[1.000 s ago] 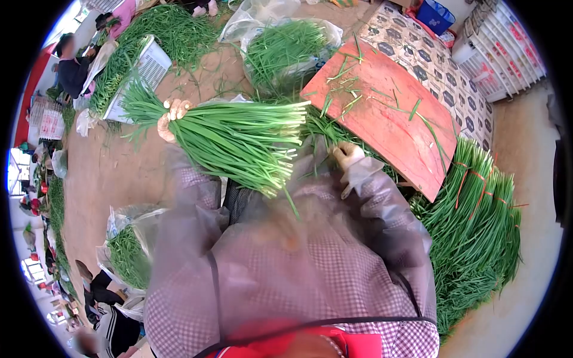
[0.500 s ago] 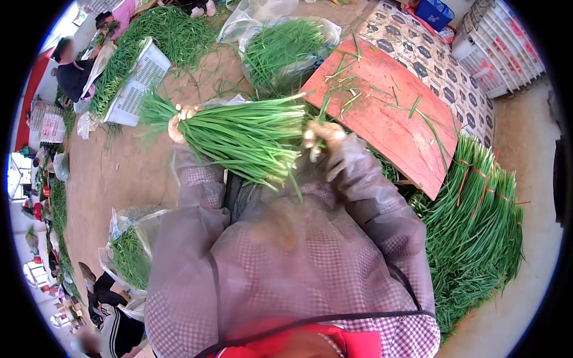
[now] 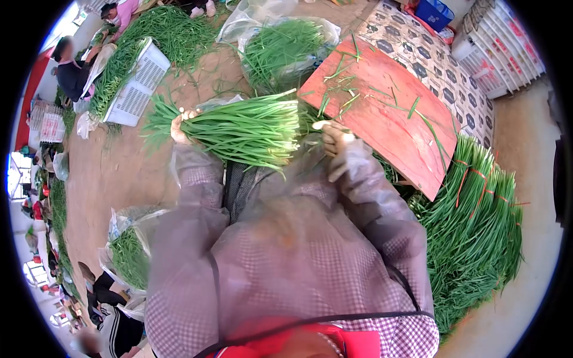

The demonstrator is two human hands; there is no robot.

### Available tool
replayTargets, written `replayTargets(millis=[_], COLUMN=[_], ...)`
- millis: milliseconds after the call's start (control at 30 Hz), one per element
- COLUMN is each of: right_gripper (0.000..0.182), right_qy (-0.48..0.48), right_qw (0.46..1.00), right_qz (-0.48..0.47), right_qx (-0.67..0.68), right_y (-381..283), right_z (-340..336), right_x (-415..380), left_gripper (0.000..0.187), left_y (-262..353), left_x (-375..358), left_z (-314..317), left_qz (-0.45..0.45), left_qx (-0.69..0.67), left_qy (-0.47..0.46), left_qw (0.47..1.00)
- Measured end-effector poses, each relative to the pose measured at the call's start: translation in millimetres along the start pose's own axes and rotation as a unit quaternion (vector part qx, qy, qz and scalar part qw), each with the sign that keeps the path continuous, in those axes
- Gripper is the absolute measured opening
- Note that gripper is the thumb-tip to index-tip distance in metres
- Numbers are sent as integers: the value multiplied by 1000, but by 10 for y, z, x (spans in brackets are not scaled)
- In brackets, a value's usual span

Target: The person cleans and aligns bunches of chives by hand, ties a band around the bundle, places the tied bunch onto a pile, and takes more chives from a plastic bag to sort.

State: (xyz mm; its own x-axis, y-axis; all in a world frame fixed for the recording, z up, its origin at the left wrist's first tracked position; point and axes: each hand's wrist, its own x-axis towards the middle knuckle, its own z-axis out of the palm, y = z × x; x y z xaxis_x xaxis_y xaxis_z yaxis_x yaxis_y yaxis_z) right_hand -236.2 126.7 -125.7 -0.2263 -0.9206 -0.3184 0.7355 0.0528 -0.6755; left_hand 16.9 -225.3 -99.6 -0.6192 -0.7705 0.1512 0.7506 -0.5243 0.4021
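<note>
My left hand (image 3: 184, 124) is closed around the leafy end of a bunch of garlic chives (image 3: 248, 131). The bunch lies sideways in front of my chest, its pale cut ends fanned toward the right. Just beyond those ends is my right hand (image 3: 337, 142), apart from the bunch, with its fingers mostly curled and one reaching left. What it holds, if anything, I cannot make out. Close to this hand is a red board (image 3: 388, 113) scattered with loose green pieces.
Tied chive bundles (image 3: 477, 185) with red bands stand at right. A plastic bag of chives (image 3: 280, 51) sits ahead, another bag (image 3: 128, 253) at lower left. A white crate (image 3: 140, 83) tilts against chives near seated people. Stacked white crates (image 3: 498, 53) stand at far right.
My right hand has drawn back slightly from the cut ends and down to the right. The bunch in my left hand looks tidier, with fewer stalks sticking out.
</note>
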Motion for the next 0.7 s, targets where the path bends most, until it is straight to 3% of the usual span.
replayTargets(millis=[67, 100, 167, 200, 300, 400, 467, 500, 533, 567, 667, 700], right_gripper=[53, 58, 67, 51, 18, 20, 20, 23, 26, 31, 51, 58], right_qy=[-7, 2, -37, -32, 27, 48, 53, 100, 26, 42, 122, 137], right_qw=[998, 983, 886, 872, 970, 969, 967, 966, 947, 924, 783, 766], right_qz=[-60, -107, -234, -240, -139, -241, -242, -233, -224, -186, -125, -102], right_qx=[-2, -150, -398, -426, -199, -1, 53, -42, -230, -331, -597, -619], right_y=[-260, -415, -454, -487, -493, -589, -691, -674, -710, -621, -398, -403], right_z=[351, 656, 960, 1186, 1361, 1051, 866, 868, 865, 943, 1311, 1422], right_x=[-377, -520, -456, -446, -428, -512, -628, -680, -723, -693, -445, -395], left_gripper=[17, 16, 11, 11, 9, 9, 9, 10, 10, 10, 10, 10], left_y=[4, -16, -30, -51, -82, -4, 9, -2, -26, -46, -113, -149], left_x=[-24, -31, 31, 31, 28, 50, -13, -19, -18, -16, 9, -16], left_z=[-16, 45, 107, 169, 281, 34, 39, 47, 59, 75, 304, 433], left_qz=[-10, -12, -27, -29, -47, -17, -7, -2, 1, -2, 20, 31], left_qx=[-10, -7, 10, 10, 20, 46, 40, 31, 22, 21, 56, 60], left_qy=[-1, 6, 16, 14, 32, 52, 66, 80, 93, 92, 157, 179], left_qw=[1000, 1000, 999, 999, 998, 997, 997, 996, 995, 996, 986, 981])
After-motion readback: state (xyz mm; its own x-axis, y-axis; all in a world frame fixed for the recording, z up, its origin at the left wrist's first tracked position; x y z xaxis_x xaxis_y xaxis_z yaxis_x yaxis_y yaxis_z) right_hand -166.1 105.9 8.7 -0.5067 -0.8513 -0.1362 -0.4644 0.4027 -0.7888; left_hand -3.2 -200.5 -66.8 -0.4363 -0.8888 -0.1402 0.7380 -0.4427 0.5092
